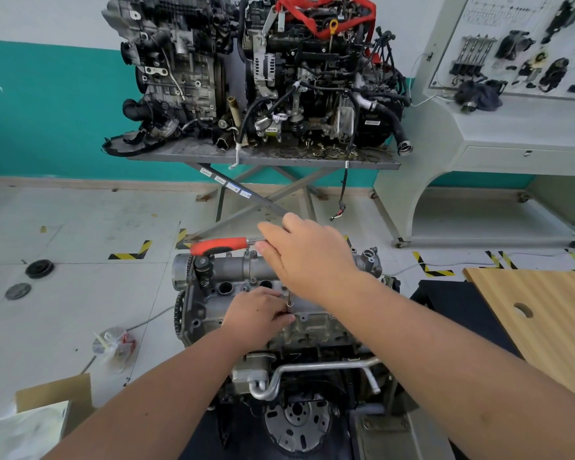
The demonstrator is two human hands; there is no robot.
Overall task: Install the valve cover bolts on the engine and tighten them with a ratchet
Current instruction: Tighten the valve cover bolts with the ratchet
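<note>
A grey engine (213, 313) stands in front of me with its valve cover (233, 270) on top. My left hand (256, 313) rests on the cover and pinches a small metal bolt or socket piece (290, 302) held upright near a bolt hole. My right hand (306, 254) reaches over the far side of the cover, and its fingers are on the metal shaft of a ratchet. The ratchet's red handle (219, 245) sticks out to the left, lying along the cover's far edge. The ratchet head is hidden under my right hand.
Two more engines (253, 71) sit on a scissor-leg table (263, 159) behind. A white training panel (512, 61) stands at the right, a wooden board (545, 313) near my right arm. Round caps (39, 268), a plastic bag (113, 343) and a cardboard box (54, 393) lie on the floor at left.
</note>
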